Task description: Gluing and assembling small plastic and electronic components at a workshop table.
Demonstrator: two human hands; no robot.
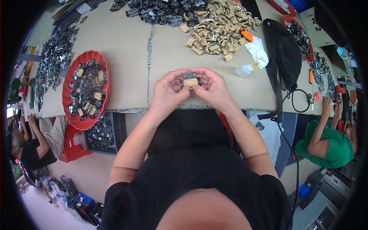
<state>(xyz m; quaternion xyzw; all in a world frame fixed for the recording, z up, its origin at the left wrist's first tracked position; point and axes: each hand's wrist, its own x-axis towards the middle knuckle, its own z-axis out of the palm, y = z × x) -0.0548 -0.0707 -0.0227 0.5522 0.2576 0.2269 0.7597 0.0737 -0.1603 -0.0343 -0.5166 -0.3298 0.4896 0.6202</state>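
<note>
Between my two hands, near the table's front edge, is a small toy car (190,82) with a tan body part, a grey-black chassis and dark wheels. My left hand (168,89) curls round its left end, thumb against the tan part. From the other side my right hand (212,87) grips it the same way, the two thumbs almost meeting. Fingers partly cover the wheels. A red scalloped tray (65,90) to the left holds black chassis pieces, some with tan parts. Beyond my hands lie a heap of tan body parts (218,32) and a pile of black wheeled chassis (157,10).
Right of my hands are a white squeeze bottle (243,70), a crumpled tissue (257,52), an orange tool (246,35) and a black bag (283,53) with a trailing cord. Small dark parts (55,57) cover the far left. Co-workers sit at both sides, one in green (329,143).
</note>
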